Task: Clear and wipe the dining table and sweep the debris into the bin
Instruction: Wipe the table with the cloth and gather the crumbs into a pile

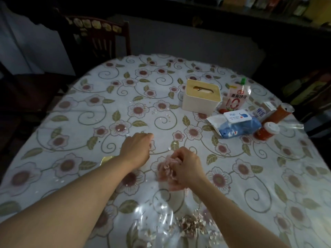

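Note:
The round dining table wears a floral cloth under clear plastic. My right hand grips a crumpled pinkish wad, seemingly a tissue or wipe, pressed to the cloth near the table's middle. My left hand lies just left of it, knuckles up and fingers curled under; whether it holds anything is hidden. A heap of shell-like debris sits near the front edge. Small scattered flakes dot the cloth farther back.
At the right stand a cream tissue box, a sauce pouch, a blue wet-wipe pack, a tall orange can and a small red jar. A wooden chair stands behind the table. A yellow scrap peeks beside my left forearm.

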Tool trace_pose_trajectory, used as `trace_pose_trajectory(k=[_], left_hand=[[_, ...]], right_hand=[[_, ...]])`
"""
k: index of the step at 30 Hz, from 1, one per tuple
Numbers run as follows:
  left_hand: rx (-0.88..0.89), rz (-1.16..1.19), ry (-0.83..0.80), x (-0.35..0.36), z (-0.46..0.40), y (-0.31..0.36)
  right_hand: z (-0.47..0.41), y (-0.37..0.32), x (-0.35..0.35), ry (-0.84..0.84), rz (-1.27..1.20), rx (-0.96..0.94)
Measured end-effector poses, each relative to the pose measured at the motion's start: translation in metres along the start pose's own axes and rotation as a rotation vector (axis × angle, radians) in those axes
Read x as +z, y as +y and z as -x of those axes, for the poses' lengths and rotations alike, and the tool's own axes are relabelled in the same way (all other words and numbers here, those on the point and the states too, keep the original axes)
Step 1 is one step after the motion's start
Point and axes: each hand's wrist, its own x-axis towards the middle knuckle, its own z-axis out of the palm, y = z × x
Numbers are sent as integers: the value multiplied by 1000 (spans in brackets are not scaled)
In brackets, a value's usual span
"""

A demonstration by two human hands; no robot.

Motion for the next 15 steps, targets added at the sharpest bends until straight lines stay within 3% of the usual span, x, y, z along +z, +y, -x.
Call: trace_pose_trajectory(k=[5, 11, 15], left_hand=[[-9, 0, 30, 5, -8, 2], [18, 41, 95, 27, -35, 8], [13, 81, 119, 45, -65, 13]], right_hand=[[-20, 14, -6, 90, -17, 33], [-71, 51, -49, 341, -166, 105], [-118, 82, -66, 449, -134, 188]])
